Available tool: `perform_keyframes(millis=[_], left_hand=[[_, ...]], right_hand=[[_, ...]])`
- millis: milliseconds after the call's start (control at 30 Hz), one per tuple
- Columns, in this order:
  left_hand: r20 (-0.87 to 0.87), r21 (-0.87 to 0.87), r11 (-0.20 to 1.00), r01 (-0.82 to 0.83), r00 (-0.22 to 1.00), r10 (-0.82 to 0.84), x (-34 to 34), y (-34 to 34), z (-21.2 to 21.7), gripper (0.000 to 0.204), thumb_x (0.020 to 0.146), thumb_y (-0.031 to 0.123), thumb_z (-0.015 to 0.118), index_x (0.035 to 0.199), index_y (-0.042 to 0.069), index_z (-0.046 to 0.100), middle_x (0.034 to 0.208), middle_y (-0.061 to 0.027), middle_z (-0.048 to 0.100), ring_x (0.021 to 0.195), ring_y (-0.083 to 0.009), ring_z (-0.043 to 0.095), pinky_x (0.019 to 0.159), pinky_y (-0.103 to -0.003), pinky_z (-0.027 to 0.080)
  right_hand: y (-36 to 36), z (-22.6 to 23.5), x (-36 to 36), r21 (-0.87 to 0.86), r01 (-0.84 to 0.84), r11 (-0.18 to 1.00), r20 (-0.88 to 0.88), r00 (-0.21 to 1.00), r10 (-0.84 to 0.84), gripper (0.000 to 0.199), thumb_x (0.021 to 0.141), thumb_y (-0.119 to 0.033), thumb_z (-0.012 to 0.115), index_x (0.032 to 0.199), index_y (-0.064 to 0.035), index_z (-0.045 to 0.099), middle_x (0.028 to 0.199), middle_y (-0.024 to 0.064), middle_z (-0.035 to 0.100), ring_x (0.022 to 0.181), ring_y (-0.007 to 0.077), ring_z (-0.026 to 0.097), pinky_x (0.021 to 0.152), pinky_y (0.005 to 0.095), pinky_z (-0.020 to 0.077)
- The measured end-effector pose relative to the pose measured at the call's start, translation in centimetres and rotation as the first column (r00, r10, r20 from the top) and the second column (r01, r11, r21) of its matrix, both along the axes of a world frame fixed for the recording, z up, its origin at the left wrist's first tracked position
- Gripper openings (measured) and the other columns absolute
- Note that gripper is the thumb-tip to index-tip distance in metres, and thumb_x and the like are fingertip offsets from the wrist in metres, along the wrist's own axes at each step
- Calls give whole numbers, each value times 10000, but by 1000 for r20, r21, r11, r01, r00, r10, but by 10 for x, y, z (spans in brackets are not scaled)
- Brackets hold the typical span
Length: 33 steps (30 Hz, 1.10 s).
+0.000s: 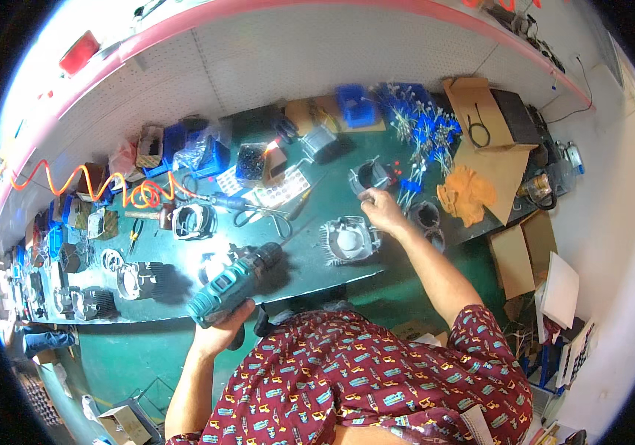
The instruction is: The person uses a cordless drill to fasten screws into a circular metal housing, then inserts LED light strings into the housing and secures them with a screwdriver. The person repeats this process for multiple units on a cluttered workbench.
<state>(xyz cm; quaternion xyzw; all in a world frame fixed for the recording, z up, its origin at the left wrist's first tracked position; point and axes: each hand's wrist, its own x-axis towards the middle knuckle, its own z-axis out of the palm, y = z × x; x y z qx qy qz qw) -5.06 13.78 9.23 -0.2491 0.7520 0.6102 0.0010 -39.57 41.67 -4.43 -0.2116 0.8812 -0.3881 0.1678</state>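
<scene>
My left hand [222,331] is wrapped round the handle of a teal and black cordless drill [230,285], whose dark chuck points up and to the right over the bench. Ahead and to the right, my right hand [384,211] has its fingers closed at the near rim of a grey, round, hollow housing [369,176]; its fingertips are partly hidden there. Between the drill and my right forearm lies a finned silver metal housing [351,241] with a round raised centre. Another pale metal part [217,263] sits in bright glare behind the drill.
The green bench [317,278] carries more finned housings [139,280] at left, scissors [265,219], an orange coiled hose [80,178] and blue bins [356,105]. Blue-and-white wired parts [429,133], an orange glove [466,194] and a cardboard box [492,115] lie at right.
</scene>
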Motion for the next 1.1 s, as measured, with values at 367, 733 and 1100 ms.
perform_keyframes(millis=[367,733,1100], left_hand=[[-126,-92,995,-40,992,29,43,-28,-9,259,851,103,784,1094,59,707,917,-45,704,793,-141,639,734,-314,536],[-111,-124,953,-276,958,263,87,-19,0,302,864,114,775,1148,52,692,1010,-96,715,890,-164,673,792,-316,545],[-326,-353,901,-251,936,132,163,-143,-29,202,825,86,800,1006,50,717,840,-93,731,718,-205,708,678,-324,565]], right_hand=[[-52,-47,-70,148,-16,989,-65,998,26,694,826,-96,652,1480,-18,431,1340,230,590,1224,323,583,1024,367,465],[-163,-42,-19,-73,-283,956,112,950,290,379,806,-153,676,1139,28,701,981,192,745,847,247,731,802,356,566],[-370,24,121,-142,-648,749,100,743,662,376,870,-155,682,1179,60,671,999,153,737,895,186,705,814,325,562]])
